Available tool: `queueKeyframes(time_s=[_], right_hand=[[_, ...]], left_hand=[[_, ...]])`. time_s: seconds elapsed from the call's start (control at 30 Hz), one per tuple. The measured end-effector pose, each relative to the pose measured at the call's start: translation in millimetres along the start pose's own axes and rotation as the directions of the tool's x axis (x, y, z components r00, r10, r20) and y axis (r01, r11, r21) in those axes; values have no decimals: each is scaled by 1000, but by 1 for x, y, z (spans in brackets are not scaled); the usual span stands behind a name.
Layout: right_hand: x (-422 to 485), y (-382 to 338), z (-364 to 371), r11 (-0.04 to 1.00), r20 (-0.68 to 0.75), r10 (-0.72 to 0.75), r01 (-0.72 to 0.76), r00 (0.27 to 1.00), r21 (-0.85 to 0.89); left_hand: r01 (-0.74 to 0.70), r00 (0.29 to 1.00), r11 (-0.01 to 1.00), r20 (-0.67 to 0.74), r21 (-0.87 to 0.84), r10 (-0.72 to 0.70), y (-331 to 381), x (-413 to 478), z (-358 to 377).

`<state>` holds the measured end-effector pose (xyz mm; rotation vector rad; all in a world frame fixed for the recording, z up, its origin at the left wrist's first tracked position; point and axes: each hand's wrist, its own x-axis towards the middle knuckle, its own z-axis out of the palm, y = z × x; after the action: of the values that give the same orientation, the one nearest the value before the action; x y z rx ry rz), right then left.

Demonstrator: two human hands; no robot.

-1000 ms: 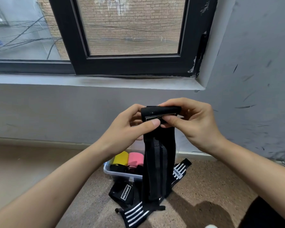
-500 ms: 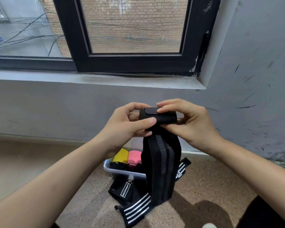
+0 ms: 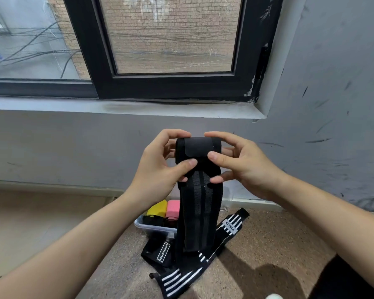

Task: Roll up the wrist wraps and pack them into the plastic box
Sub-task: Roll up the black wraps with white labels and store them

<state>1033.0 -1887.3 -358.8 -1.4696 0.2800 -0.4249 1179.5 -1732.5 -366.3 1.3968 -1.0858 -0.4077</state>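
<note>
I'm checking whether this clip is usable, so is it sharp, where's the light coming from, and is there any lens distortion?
Head view: daylight comes from the window; the left hand, right hand and wrap are sharp, with no motion blur; soft shadows fall on the floor at lower right; the wide-angle lens tilts the window's uprights and swells the forearms near the corners.

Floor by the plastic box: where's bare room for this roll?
Bare floor lies left of the plastic box, up to the wall; more lies right of the striped wraps. Crowded: in front of the box, covered by those wraps, and the box's left end, holding a yellow roll and a pink roll.
</note>
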Motion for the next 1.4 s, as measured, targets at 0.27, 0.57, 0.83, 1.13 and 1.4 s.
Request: queueKeyframes(time_s=[0.27, 0.57, 0.83, 1.13, 1.4], right_hand=[[-1, 5, 9, 998, -69, -38, 41, 997, 41], [-2, 8, 5, 947, -66, -307, 298, 949, -118], [-3, 18, 8, 873, -21, -395, 369, 918, -318], [-2, 4, 2, 993, -21, 15, -18, 1000, -115], [0, 7, 5, 988, 44, 65, -58, 997, -145]], left_hand=[[-140, 990, 979, 9, 150, 140, -10, 0, 0], [269, 953, 955, 179, -126, -245, 2, 1, 0], [391, 920, 861, 171, -324, -354, 6, 5, -2], [247, 969, 930, 90, -274, -231, 5, 4, -5], [150, 988, 962, 82, -228, -134, -1, 2, -6]])
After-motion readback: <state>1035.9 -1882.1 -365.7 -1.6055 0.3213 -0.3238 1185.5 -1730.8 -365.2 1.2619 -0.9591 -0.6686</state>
